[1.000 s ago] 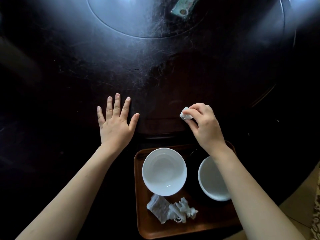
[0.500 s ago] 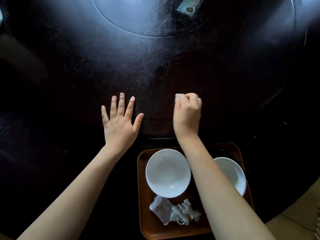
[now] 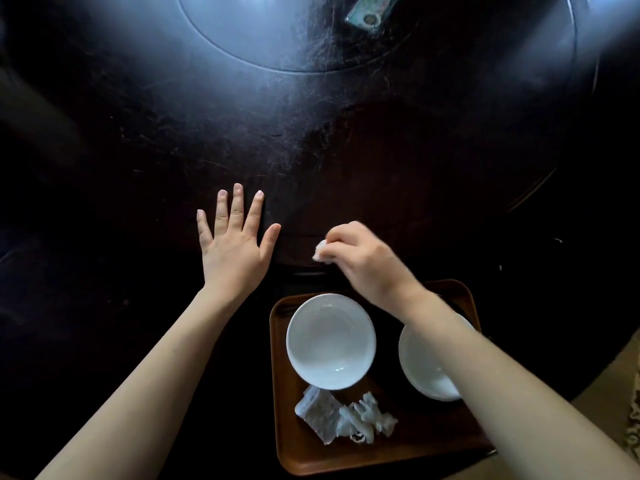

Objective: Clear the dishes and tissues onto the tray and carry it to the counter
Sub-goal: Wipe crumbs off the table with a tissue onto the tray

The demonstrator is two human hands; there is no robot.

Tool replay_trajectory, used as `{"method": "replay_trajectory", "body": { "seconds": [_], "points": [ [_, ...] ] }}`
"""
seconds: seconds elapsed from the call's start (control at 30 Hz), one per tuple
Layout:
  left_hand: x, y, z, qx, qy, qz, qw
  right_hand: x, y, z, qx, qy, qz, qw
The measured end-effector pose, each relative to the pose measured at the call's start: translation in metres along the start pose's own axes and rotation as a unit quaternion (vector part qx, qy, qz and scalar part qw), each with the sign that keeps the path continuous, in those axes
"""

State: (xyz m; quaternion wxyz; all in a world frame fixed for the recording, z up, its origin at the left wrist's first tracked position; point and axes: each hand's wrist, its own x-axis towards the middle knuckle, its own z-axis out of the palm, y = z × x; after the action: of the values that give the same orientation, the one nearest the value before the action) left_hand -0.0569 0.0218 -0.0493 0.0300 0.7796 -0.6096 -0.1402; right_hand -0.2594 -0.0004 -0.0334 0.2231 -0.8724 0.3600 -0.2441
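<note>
Just past the tray (image 3: 374,455), the right hand (image 3: 363,261) pinches a tissue wad (image 3: 320,250), fingers together; left hand (image 3: 235,247) flat, fingers apart; next, drop it by the bowls.

Dark surface (image 3: 145,174), glossy, heavily scratched; glare patches at 11 and 1 o'clock. Inset circular panel (image 3: 277,32) at 12 o'clock, its rim line curving across the top. On that panel, at about 1 o'clock, a small greenish flat object (image 3: 370,12), partly cut off by the frame edge; kind unclear. Left hand (image 3: 233,245) lies flat on the surface near centre, palm down, fingers spread toward 12 o'clock. Brown tray (image 3: 282,427) sits on the surface at 5 o'clock, at its near edge. A curved edge line shows at 3 o'clock. Pale floor (image 3: 602,393) visible beyond the surface edge at 4 o'clock.
</note>
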Motion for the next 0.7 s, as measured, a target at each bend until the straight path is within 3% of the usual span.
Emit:
{"method": "replay_trajectory", "body": {
  "seconds": [0.13, 0.27, 0.33, 0.5, 0.7],
  "points": [
    [-0.001, -0.003, 0.001, 0.010, -0.004, -0.003, 1.000, -0.018, 0.040, -0.028, -0.067, 0.080, 0.096, 0.990],
    [-0.001, -0.001, 0.001, 0.010, -0.003, -0.004, 1.000, -0.008, 0.060, -0.036, -0.112, 0.194, 0.249, 0.942],
    [0.000, 0.000, 0.000, 0.009, -0.003, -0.003, 1.000, 0.007, 0.060, -0.029, -0.122, 0.234, 0.286, 0.921],
    [0.000, -0.003, -0.002, 0.008, -0.015, -0.003, 1.000, 0.053, 0.053, -0.002, -0.109, 0.282, 0.308, 0.902],
    [-0.003, -0.020, -0.006, -0.009, 0.011, 0.009, 1.000, 0.086, 0.035, 0.025, -0.076, 0.252, 0.246, 0.933]
  ]
}}
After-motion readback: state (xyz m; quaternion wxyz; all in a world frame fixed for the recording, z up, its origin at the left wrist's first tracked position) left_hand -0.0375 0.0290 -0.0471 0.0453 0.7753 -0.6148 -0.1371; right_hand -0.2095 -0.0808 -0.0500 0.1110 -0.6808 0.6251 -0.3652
